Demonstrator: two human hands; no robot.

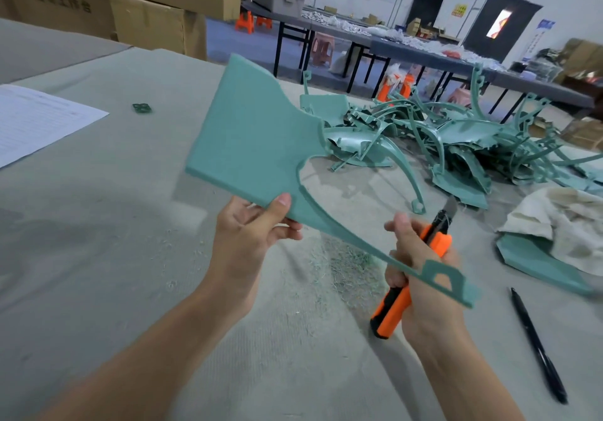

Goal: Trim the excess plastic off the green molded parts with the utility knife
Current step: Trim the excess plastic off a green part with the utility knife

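Observation:
My left hand (251, 231) pinches the lower edge of a flat green molded part (251, 133), held up above the table with its wide panel to the upper left. A thin arm of the part runs down to the right and ends in a bracket with a hole, crossing in front of my right hand (421, 277). That hand grips an orange and black utility knife (396, 306), its blade out and pointing up and away, just right of the part's thin arm. I cannot tell whether the blade touches the part.
A heap of green molded parts (456, 140) lies at the back right of the grey cloth-covered table (98, 224). A white rag (561, 224) covers another green part on the right. A black pen (538, 345) lies near right. Paper sheet (36, 117) at left; shavings (349, 264) under my hands.

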